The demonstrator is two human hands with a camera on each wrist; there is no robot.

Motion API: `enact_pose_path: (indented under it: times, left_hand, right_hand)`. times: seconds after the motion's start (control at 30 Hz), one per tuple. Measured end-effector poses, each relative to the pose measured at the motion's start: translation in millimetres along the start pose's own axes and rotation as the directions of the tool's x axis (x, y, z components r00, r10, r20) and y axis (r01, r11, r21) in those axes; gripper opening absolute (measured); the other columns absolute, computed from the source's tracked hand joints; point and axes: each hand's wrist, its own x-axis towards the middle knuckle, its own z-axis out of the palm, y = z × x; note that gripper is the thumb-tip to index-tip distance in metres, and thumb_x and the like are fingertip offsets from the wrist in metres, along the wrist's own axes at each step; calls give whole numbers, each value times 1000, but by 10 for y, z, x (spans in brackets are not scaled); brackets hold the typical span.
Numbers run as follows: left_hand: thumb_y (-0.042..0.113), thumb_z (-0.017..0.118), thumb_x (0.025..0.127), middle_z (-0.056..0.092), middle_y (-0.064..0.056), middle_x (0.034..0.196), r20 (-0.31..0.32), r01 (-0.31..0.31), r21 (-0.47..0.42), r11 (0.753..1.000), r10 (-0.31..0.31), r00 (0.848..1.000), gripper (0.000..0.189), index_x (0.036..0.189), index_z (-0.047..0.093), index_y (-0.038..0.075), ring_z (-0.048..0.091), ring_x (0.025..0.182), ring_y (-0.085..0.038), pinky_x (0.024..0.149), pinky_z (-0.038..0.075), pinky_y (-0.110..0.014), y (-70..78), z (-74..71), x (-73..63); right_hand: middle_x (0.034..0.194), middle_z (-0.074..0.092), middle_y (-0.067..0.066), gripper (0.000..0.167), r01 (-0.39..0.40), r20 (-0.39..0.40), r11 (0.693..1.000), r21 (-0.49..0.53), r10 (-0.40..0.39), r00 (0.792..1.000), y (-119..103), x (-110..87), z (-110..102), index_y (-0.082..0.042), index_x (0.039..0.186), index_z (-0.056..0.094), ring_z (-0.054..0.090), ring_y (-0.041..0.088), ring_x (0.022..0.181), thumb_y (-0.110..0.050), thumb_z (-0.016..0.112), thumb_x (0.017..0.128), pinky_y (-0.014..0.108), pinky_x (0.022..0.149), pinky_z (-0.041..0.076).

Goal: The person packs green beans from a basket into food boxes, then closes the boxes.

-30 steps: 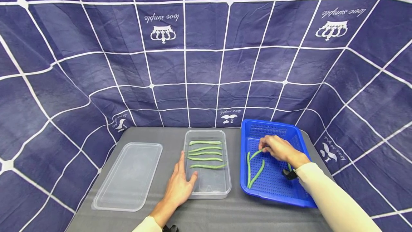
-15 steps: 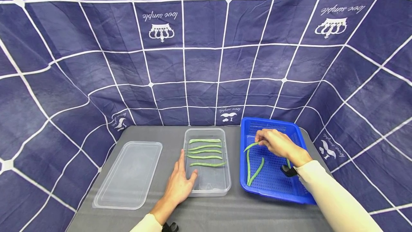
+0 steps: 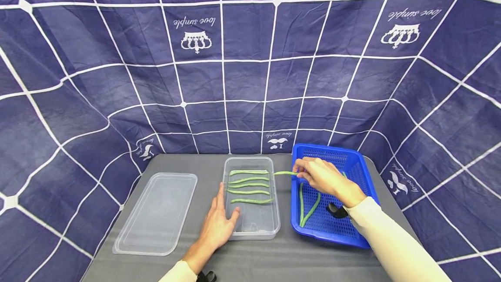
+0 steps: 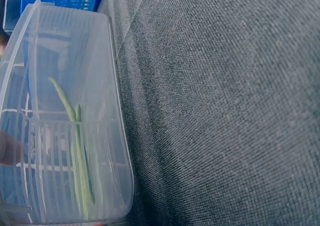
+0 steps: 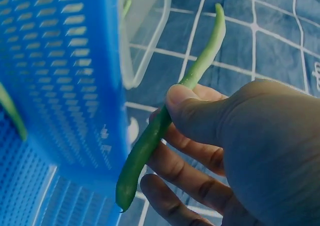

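Note:
My right hand (image 3: pixel 322 179) pinches a green bean (image 3: pixel 285 172) between thumb and fingers, over the left rim of the blue plastic basket (image 3: pixel 365 173). In the right wrist view the bean (image 5: pixel 142 153) slants across the fingers, its thin tip upward. Several green beans (image 3: pixel 250 192) lie crosswise in a clear plastic container (image 3: pixel 277 216), roughly parallel, towards its far end. Against the container's left side rests my left hand (image 3: pixel 217 227), fingers straight and thumb over the rim. More green beans (image 3: pixel 302 206) lie in the basket, partly hidden by the right arm.
A translucent lid (image 3: pixel 156 214) lies flat on the grey tabletop (image 3: pixel 207 169), left of the container. Behind and at both sides hangs a navy cloth (image 3: pixel 250 77) with a white grid. A strip of tabletop separates container and basket.
My right hand has lifted the green bean from the basket and carried it left, so that it now points across the basket's rim to the container. The left hand has stayed in place.

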Motion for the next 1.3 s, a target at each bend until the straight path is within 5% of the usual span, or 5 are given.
enact_pose_path:
  times: [0.7,1.3]
  left_hand:
    - [36,80,108,62,-28,163,-3,-6,-5,1000,6,1000,103,188,18,18,74,132,-60,107,61,-72,-10,51,5]
    - [39,79,108,58,-26,171,15,30,-1,1000,-30,999,106,189,13,21,73,138,-57,109,61,-71,-18,6,33]
  right_hand:
    - [105,80,-8,15,66,61,997,51,-69,996,-657,571,312,-22,119,82,78,11,89,-21,87,106,39,74,65]
    - [104,80,-8,15,47,151,994,99,-61,987,-870,911,657,-21,118,84,72,8,86,-17,85,104,38,75,65]
